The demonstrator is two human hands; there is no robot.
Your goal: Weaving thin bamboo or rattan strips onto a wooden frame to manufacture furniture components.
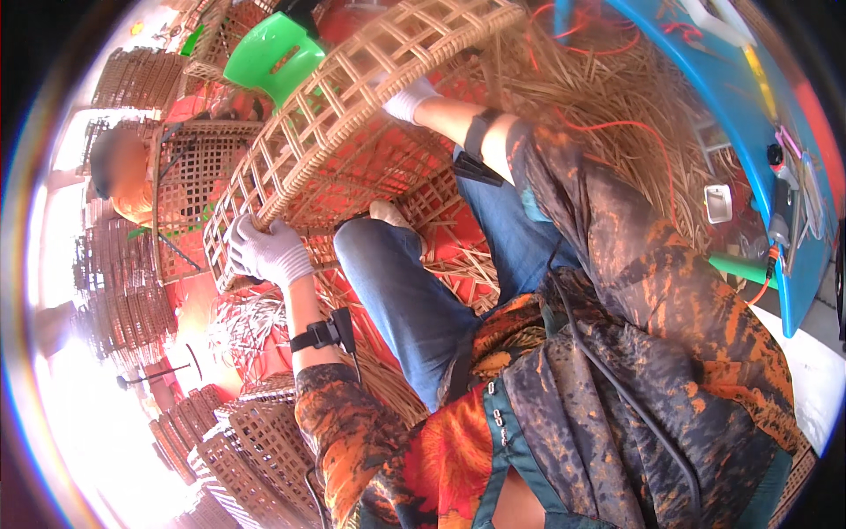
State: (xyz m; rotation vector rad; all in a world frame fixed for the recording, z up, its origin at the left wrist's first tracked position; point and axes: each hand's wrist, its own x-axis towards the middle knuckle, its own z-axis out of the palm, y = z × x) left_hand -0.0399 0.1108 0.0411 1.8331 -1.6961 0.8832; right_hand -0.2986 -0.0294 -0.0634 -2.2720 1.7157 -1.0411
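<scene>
A large woven rattan basket [374,82], with an open lattice side, stands tilted across the space in front of my knees. My left hand [271,253], in a white knit glove, is closed round its near left corner. On the inner side of the same basket is my right hand [408,99], gloved too and gripping the far right part of the wall. The right fingertips are partly hidden by the weave.
A green plastic chair [275,58] stands beyond the basket. Another person [130,176] is at the left beside a woven panel [203,167]. Stacked woven pieces [256,445] lie lower left. Loose strips [608,97] cover the floor at right, near a blue table [736,106] with tools.
</scene>
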